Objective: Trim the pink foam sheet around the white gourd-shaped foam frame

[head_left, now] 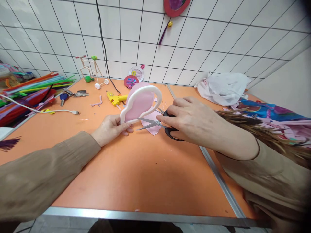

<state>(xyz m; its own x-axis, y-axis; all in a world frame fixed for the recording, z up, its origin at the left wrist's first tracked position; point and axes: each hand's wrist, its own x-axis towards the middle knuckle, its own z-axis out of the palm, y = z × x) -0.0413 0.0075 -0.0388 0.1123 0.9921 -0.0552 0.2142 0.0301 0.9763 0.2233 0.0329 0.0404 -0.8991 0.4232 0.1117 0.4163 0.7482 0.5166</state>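
Note:
My left hand pinches the lower left end of a curved white foam frame with a pink sheet behind its opening. The frame is held up, tilted, above the table. In my right hand are black-handled scissors, fingers through the loops. Their blades are parted and point left, close to the frame's lower edge; I cannot tell whether they touch it. A loose pink piece lies on the table beneath the scissors.
A yellow glue gun and keys lie at the back left, near a small stick-built tricycle model. Pipe cleaners and a white cable are at left. A white plastic bag and feathers sit at right.

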